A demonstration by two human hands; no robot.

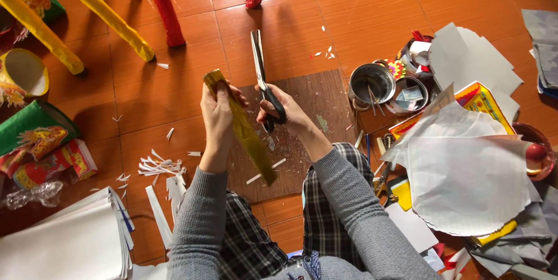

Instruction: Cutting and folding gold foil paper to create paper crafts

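- A long, narrow strip of gold foil paper (247,132), folded and crinkled with a dull metallic sheen, is held upright at a slight tilt above a brown wooden board (325,97); its lower end hangs down near the person's checked trouser legs.
- The left hand (216,111) is closed around the strip near its upper end, fingers wrapped tight and thumb pressed to the foil; a grey knitted sleeve covers the arm.
- The right hand (285,114) is closed through the black handles of a pair of scissors (261,76); the long steel blades are pointed away from the person and seen nearly together, just beside the strip but not touching it.
- The board is laid flat on a floor of glossy orange-red tiles (360,12); it is scattered with fine paper specks.
- Thin white paper slivers (160,166) are strewn on the tiles to the left of the board.
- A round, dented metal pot (372,82) is stood just right of the board; large sheets of translucent white paper (465,175) are piled further right.
- Slanted poles wrapped in yellow paper (99,9) are seen at the upper left.
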